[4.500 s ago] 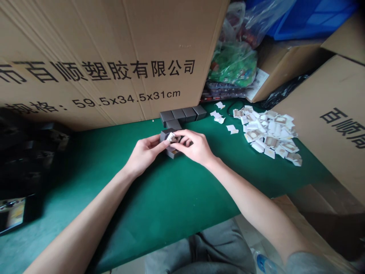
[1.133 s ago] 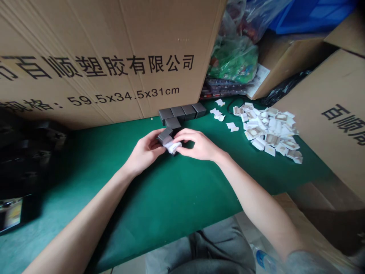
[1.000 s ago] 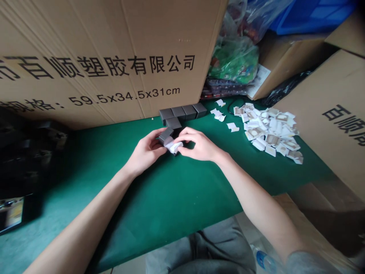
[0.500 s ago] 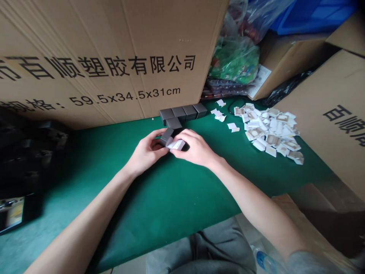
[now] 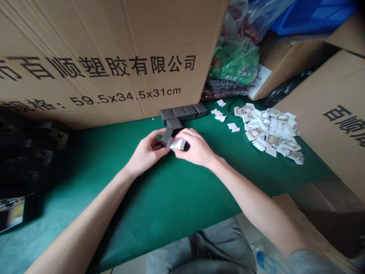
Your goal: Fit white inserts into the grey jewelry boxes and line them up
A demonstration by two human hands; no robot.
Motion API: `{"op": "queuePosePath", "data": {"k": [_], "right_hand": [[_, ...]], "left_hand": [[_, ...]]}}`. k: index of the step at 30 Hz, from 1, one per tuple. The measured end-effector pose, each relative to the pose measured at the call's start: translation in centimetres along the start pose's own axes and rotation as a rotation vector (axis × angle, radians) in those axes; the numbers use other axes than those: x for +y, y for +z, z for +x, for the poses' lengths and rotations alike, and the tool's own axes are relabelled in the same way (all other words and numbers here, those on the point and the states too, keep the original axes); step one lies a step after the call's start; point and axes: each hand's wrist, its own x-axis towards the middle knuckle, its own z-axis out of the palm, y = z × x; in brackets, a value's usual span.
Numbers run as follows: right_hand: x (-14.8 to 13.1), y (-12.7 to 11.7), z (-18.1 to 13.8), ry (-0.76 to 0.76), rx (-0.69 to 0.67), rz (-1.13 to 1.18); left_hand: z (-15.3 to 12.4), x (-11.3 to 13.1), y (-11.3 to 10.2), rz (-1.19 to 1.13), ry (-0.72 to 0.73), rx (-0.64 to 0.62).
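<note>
My left hand is wrapped round a small dark grey box held just above the green table. My right hand pinches a white folded insert at the box's open side; how far it sits inside is hidden by my fingers. Both hands meet at the table's middle. Behind them, a row of several closed grey boxes lines the foot of a big cardboard carton, with one more box in front of the row.
A heap of white inserts lies at the right, with a few loose ones nearer the boxes. Large cartons wall the back and right. Dark items fill the left; plastic bags sit behind.
The white insert has gone from sticking out below the box to lying against its opening under my right fingers. My hands have drawn closer together and stayed in place.
</note>
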Motion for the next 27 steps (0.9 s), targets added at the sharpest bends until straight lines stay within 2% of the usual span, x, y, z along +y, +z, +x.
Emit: {"op": "queuePosePath", "data": {"k": [11, 21, 27], "right_hand": [[0.13, 0.12, 0.04, 0.021, -0.002, 0.048], [0.47, 0.35, 0.03, 0.091, -0.010, 0.121], [0.30, 0.18, 0.05, 0.115, -0.039, 0.137]], "left_hand": [[0.11, -0.37, -0.15, -0.004, 0.041, -0.015], [0.14, -0.62, -0.20, -0.005, 0.008, -0.021], [0.13, -0.77, -0.02, -0.014, 0.009, -0.065]]}}
